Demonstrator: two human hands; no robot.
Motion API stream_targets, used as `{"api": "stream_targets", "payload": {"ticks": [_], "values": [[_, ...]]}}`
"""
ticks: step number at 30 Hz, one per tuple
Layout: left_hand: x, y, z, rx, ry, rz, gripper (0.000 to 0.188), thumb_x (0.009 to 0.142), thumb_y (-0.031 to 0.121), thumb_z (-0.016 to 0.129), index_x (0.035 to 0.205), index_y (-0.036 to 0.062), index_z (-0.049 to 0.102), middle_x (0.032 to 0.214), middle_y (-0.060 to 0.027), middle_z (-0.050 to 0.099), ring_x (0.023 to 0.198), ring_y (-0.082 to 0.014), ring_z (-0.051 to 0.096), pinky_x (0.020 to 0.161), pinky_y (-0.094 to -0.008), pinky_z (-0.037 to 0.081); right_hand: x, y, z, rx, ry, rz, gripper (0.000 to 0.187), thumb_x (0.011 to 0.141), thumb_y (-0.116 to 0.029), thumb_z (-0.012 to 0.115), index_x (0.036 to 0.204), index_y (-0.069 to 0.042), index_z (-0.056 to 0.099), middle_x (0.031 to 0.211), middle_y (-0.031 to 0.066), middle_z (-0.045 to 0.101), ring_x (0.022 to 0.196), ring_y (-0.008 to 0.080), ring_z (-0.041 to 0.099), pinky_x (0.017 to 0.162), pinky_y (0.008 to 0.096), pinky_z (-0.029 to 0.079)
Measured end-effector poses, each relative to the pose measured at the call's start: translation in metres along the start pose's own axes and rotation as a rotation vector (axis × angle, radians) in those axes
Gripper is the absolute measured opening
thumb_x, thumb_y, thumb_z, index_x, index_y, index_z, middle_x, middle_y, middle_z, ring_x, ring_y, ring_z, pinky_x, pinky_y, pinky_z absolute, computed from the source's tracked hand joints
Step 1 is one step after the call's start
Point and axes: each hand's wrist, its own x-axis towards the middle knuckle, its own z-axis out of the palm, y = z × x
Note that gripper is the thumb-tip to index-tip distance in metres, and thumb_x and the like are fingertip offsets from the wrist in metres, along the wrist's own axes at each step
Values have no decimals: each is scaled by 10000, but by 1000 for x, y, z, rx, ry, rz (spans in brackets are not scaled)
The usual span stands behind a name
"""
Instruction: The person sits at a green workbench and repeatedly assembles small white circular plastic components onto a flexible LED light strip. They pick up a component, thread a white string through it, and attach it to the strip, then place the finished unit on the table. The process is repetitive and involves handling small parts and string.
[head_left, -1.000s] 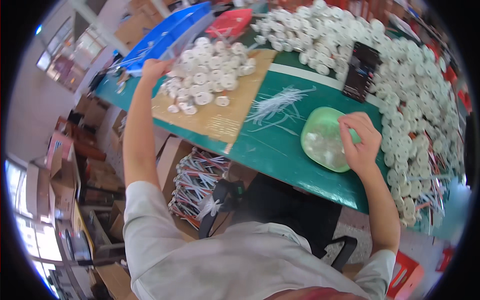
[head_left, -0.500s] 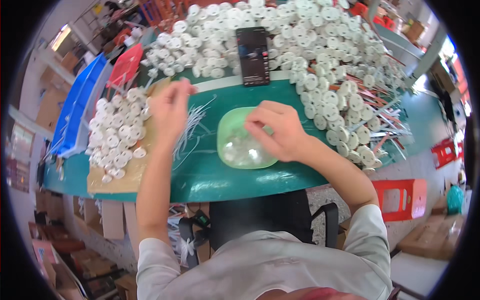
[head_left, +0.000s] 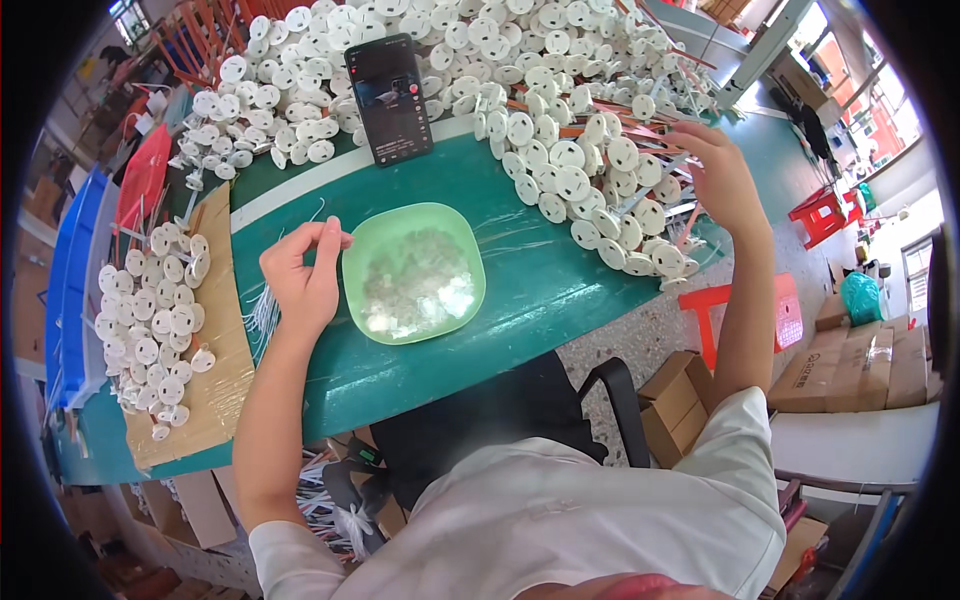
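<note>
My left hand [head_left: 303,277] is closed in a pinch at the left rim of a light green bowl [head_left: 468,222]; whatever its fingertips hold, if anything, is too small to make out. Small clear, shiny pieces [head_left: 420,285] lie in the bowl. Out to the right, my right hand [head_left: 722,180] is open, its fingers stretched over the edge of a large heap of white slotted discs [head_left: 572,183]. Orange and white strips stick out of the heap beside those fingers. Thin white ties [head_left: 262,318] lie partly hidden behind my left wrist.
A phone [head_left: 389,100] leans against the heap at the back. On the left, more white discs [head_left: 150,322] cover a cardboard sheet [head_left: 222,300], beside blue [head_left: 75,290] and red [head_left: 145,175] bins. A black chair [head_left: 470,400] stands at the green table's [head_left: 540,290] front edge.
My right hand has left the bowl and swung right to the disc heap. My left hand has come down from the far left to the bowl's rim. The view has turned right.
</note>
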Motion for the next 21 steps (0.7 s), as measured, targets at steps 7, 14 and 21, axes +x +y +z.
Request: {"api": "stream_targets", "payload": {"ticks": [7, 14, 21], "values": [[3, -8, 2, -148, 7, -121, 241, 933, 138, 648, 781, -44, 691, 680, -65, 695, 605, -89, 622, 594, -236, 480, -7, 18, -3, -210, -25, -48, 263, 717, 32, 670, 957, -55, 731, 997, 87, 712, 995, 302, 648, 868, 388, 532], [3, -6, -1, -267, -22, -131, 253, 938, 147, 648, 775, -41, 695, 678, -61, 689, 620, -69, 618, 585, -232, 475, 7, -48, -44, -370, 623, -378, 234, 711, 36, 694, 920, -43, 765, 947, 92, 719, 962, 271, 689, 774, 354, 576], [2, 20, -12, -433, -265, 233, 219, 838, 181, 684, 963, 3, 710, 813, -81, 723, 654, -176, 680, 646, -261, 519, 45, -161, -12, -215, 859, -669, 237, 662, -45, 740, 896, -59, 774, 941, 59, 728, 911, 256, 698, 670, 322, 582]]}}
